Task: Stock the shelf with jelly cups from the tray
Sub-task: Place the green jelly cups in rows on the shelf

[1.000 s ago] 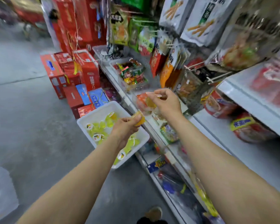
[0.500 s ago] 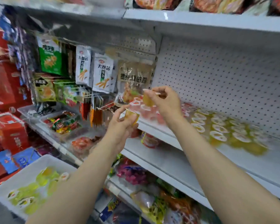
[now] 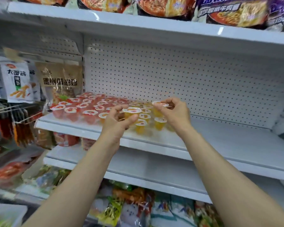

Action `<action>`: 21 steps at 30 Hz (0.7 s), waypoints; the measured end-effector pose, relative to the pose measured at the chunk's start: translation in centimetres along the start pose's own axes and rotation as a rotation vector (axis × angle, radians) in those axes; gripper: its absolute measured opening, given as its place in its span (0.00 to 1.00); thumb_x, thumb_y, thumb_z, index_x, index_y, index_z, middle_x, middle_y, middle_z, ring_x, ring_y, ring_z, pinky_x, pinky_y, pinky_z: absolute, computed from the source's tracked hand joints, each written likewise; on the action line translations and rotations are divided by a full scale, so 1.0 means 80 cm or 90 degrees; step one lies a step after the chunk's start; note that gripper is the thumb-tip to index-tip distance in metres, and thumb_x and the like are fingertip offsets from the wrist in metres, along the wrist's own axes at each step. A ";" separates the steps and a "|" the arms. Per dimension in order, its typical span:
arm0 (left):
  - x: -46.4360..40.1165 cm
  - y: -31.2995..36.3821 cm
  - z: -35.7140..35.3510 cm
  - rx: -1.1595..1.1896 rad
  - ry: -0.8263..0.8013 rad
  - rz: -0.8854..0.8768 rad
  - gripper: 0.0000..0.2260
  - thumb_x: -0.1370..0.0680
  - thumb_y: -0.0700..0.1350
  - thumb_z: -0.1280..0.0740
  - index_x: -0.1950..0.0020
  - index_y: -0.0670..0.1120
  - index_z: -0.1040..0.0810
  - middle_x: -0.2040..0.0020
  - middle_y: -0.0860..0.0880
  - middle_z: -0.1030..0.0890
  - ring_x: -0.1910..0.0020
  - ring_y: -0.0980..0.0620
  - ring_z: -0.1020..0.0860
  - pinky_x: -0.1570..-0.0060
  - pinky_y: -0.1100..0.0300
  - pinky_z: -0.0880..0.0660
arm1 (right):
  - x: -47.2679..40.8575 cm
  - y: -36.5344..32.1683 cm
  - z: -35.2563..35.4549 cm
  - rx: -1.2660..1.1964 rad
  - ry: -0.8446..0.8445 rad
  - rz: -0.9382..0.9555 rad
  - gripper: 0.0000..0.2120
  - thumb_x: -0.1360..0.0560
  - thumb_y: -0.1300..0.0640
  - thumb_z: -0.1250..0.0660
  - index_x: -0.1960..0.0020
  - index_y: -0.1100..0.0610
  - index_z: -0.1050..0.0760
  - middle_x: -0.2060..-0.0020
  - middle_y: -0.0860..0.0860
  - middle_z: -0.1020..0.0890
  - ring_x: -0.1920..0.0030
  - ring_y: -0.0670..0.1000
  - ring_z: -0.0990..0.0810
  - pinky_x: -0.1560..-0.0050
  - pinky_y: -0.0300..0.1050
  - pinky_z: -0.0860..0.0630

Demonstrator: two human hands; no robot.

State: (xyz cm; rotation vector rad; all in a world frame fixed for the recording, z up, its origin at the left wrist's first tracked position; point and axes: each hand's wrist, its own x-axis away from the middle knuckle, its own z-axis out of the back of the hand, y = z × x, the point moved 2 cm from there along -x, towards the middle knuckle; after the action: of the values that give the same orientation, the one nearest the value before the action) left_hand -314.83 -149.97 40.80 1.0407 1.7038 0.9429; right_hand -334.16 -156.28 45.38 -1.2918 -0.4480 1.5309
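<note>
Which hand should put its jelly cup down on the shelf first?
Probably the right hand. Its yellow cup hangs right beside the yellow cups, near bare shelf. The left hand is nearer the shelf's front edge.

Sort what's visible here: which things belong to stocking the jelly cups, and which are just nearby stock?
Part of the job:
left hand holding a yellow jelly cup
right hand holding another yellow cup
red cups and yellow cups on the shelf
tray corner

Just nearby:
noodle packs
hanging snack bags

The tray [image 3: 8, 213] is cut off at the lower-left corner, its contents blurred.
</note>
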 end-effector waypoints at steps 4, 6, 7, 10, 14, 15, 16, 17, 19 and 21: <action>-0.001 0.002 -0.021 0.015 -0.010 0.016 0.19 0.28 0.34 0.26 0.45 0.53 0.24 0.59 0.54 0.19 0.58 0.54 0.20 0.59 0.61 0.27 | 0.007 0.054 0.001 0.034 -0.026 -0.057 0.15 0.34 0.45 0.20 0.53 0.52 0.17 0.56 0.47 0.15 0.51 0.48 0.17 0.51 0.42 0.22; -0.003 0.004 -0.027 0.029 -0.016 0.035 0.19 0.28 0.33 0.26 0.44 0.52 0.24 0.51 0.49 0.16 0.57 0.54 0.18 0.57 0.60 0.24 | 0.012 0.070 -0.004 0.068 -0.041 -0.080 0.15 0.34 0.45 0.20 0.52 0.51 0.17 0.55 0.45 0.16 0.51 0.48 0.18 0.49 0.44 0.22; -0.004 0.004 -0.029 0.031 -0.018 0.044 0.19 0.28 0.32 0.27 0.43 0.51 0.24 0.48 0.48 0.16 0.57 0.54 0.18 0.56 0.60 0.23 | 0.014 0.076 -0.006 0.075 -0.048 -0.088 0.15 0.33 0.46 0.20 0.51 0.51 0.17 0.54 0.45 0.16 0.50 0.48 0.19 0.48 0.44 0.22; -0.006 0.004 -0.034 0.022 -0.019 0.061 0.20 0.28 0.31 0.27 0.41 0.50 0.24 0.47 0.46 0.16 0.57 0.55 0.17 0.58 0.61 0.21 | 0.019 0.085 -0.013 0.074 -0.059 -0.092 0.15 0.32 0.48 0.21 0.50 0.52 0.19 0.53 0.45 0.18 0.50 0.48 0.20 0.53 0.40 0.27; -0.007 0.002 -0.038 0.005 -0.022 0.078 0.20 0.28 0.34 0.26 0.40 0.49 0.23 0.46 0.45 0.16 0.50 0.48 0.17 0.46 0.51 0.21 | 0.022 0.094 -0.022 0.081 -0.062 -0.111 0.14 0.31 0.49 0.22 0.54 0.53 0.23 0.55 0.46 0.20 0.53 0.48 0.23 0.60 0.39 0.32; -0.007 0.003 -0.041 -0.001 -0.025 0.080 0.20 0.28 0.34 0.26 0.40 0.49 0.23 0.45 0.45 0.17 0.48 0.46 0.17 0.44 0.50 0.21 | 0.023 0.096 -0.024 0.081 -0.067 -0.115 0.14 0.31 0.49 0.22 0.54 0.53 0.24 0.55 0.46 0.19 0.54 0.49 0.22 0.61 0.38 0.32; -0.007 0.003 -0.044 -0.008 -0.028 0.083 0.20 0.28 0.35 0.26 0.39 0.49 0.23 0.45 0.44 0.17 0.46 0.45 0.17 0.43 0.49 0.21 | 0.023 0.099 -0.026 0.077 -0.072 -0.118 0.13 0.31 0.48 0.22 0.54 0.52 0.24 0.55 0.46 0.19 0.54 0.49 0.22 0.61 0.38 0.31; -0.006 0.004 -0.047 -0.013 -0.032 0.085 0.21 0.27 0.35 0.26 0.38 0.49 0.23 0.45 0.44 0.17 0.45 0.45 0.17 0.43 0.49 0.21 | 0.023 0.101 -0.027 0.070 -0.080 -0.119 0.13 0.30 0.48 0.23 0.54 0.52 0.24 0.54 0.46 0.19 0.54 0.50 0.22 0.60 0.38 0.31; -0.005 0.004 -0.053 -0.022 -0.040 0.086 0.21 0.27 0.35 0.26 0.37 0.50 0.23 0.45 0.44 0.17 0.45 0.45 0.17 0.42 0.48 0.21 | 0.023 0.101 -0.025 0.066 -0.099 -0.119 0.13 0.29 0.49 0.23 0.52 0.53 0.24 0.53 0.46 0.19 0.53 0.49 0.22 0.59 0.39 0.30; -0.005 0.001 -0.058 -0.028 -0.045 0.087 0.22 0.28 0.36 0.25 0.38 0.51 0.23 0.46 0.44 0.17 0.46 0.45 0.17 0.43 0.47 0.20 | 0.023 0.093 -0.017 0.072 -0.080 -0.101 0.13 0.29 0.47 0.24 0.50 0.51 0.22 0.52 0.45 0.19 0.51 0.48 0.23 0.57 0.39 0.30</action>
State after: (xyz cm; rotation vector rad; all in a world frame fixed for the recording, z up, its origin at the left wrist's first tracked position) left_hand -319.07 -151.01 42.39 1.1593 1.5630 1.0148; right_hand -336.19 -158.07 38.14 -1.0520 -0.5232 1.4872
